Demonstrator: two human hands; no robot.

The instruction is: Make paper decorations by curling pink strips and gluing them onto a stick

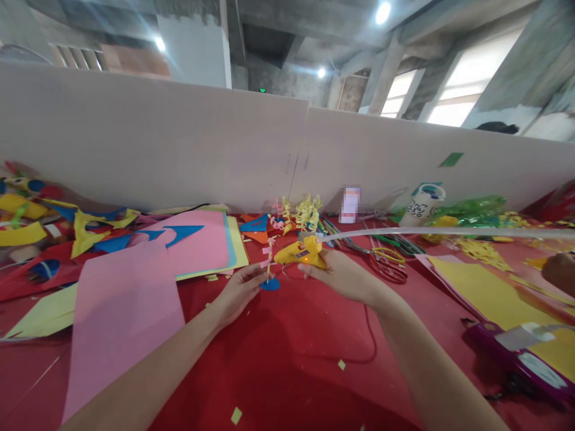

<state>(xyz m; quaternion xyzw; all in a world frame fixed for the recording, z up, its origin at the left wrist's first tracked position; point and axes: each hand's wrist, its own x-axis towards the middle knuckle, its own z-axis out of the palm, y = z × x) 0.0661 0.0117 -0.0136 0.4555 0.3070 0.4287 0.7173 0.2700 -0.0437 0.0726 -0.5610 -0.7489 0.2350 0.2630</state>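
My right hand [335, 274] is wrapped round a yellow hot glue gun [299, 254], its nozzle pointing left. A long translucent glue stick [431, 231] sticks out of the gun's back toward the right. The fingers of my left hand [245, 287] are closed on a small paper piece, a thin pale stem [270, 263] with pink strips on a round blue base [271, 284]. The gun's nozzle is close beside the stem; whether they touch I cannot tell.
Pink sheets [130, 299] and colored paper scraps cover the left. Behind lie curled yellow strips [308, 212], scissors [386, 263] and a white cup [424, 203]. At right are yellow paper [489, 293], a purple glue gun [516, 359] and another person's hand [559, 273].
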